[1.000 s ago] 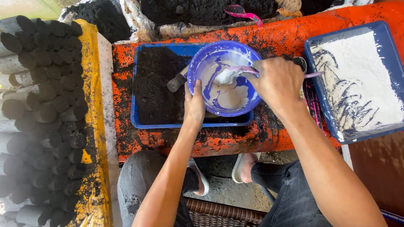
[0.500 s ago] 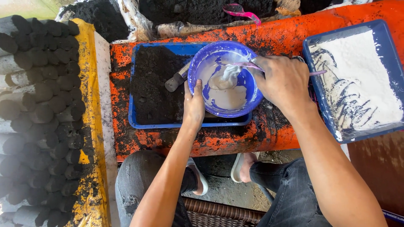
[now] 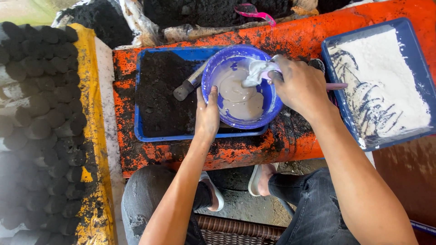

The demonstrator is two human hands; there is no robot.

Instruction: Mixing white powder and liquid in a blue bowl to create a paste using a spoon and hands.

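A blue plastic bowl (image 3: 227, 61) holds a pale grey paste (image 3: 238, 97). It rests on the right part of a blue tray (image 3: 138, 122) filled with black powder. My left hand (image 3: 207, 113) grips the bowl's near-left rim, thumb inside. My right hand (image 3: 300, 86) is closed on a pink-handled spoon (image 3: 260, 71) whose paste-coated head is raised over the bowl's far right side.
A second blue tray (image 3: 415, 45) of white powder sits at the right on the orange bench (image 3: 254, 152). A grey tool handle (image 3: 187, 86) lies in the black powder. Rows of black briquettes (image 3: 41, 118) fill the left. My knees and sandalled feet are below the bench.
The spoon has lifted out of the paste toward the bowl's far right rim. My left hand keeps its hold on the rim.
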